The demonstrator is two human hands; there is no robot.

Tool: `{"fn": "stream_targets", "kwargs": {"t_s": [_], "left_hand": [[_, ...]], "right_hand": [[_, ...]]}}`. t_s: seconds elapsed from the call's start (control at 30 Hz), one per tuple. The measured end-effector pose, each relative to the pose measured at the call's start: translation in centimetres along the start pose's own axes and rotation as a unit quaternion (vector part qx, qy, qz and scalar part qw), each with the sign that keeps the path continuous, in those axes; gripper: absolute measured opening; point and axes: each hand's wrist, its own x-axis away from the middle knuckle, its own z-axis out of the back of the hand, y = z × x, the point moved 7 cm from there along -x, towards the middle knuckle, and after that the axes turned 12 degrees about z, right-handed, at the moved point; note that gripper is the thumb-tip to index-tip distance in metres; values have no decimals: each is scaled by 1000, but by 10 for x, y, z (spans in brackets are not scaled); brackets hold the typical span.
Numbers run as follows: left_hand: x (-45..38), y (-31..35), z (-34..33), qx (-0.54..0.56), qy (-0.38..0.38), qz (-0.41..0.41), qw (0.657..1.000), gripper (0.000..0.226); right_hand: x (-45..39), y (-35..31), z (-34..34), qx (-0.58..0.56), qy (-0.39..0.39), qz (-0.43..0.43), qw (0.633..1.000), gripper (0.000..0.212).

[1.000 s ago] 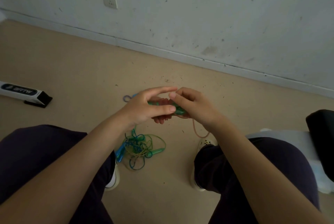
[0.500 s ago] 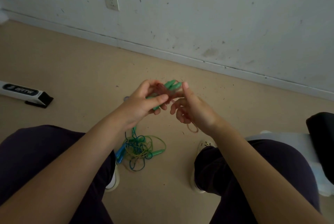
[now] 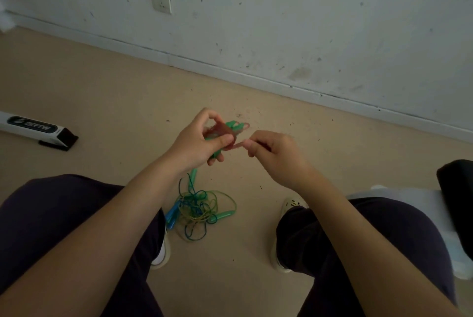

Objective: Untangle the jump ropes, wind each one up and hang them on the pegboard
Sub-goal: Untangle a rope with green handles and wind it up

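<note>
Since half a second ago my right hand (image 3: 275, 154) is drawing away rightward, pinching the reddish cord (image 3: 236, 144) taut. My left hand (image 3: 202, 144) is gripping the green handles (image 3: 234, 126) with cord wound round them. I am winding one rope; next comes another wrap. Remaining ropes (image 3: 202, 208) are lying tangled on the floor (image 3: 102, 91) between my feet.

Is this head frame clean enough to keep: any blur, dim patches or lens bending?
Head view: dim, flat light, no glare and no hard shadows; the baseboard bows, a sign of wide-angle bending; the left hand and right hand are slightly soft, so the reddish cord between them is hard to trace; the rope pile on the floor reads clearly enough.
</note>
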Motion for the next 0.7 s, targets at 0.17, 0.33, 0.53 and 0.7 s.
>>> {"fn": "stream_targets", "kwargs": {"t_s": [0.17,0.33,0.53,0.7], "left_hand": [[8,-3,-24,-13,-133,26,991,33],[17,-1,-35,46,-179,75,980,30],[8,-4,-28,81,-87,77,990,33],[2,-7,-22,53,-49,42,997,29]], "right_hand": [[-2,6,16,33,55,61,996,15],[-4,13,13,-39,73,27,996,12],[-7,13,17,-80,94,26,992,21],[0,26,19,-190,158,-60,967,35]]}}
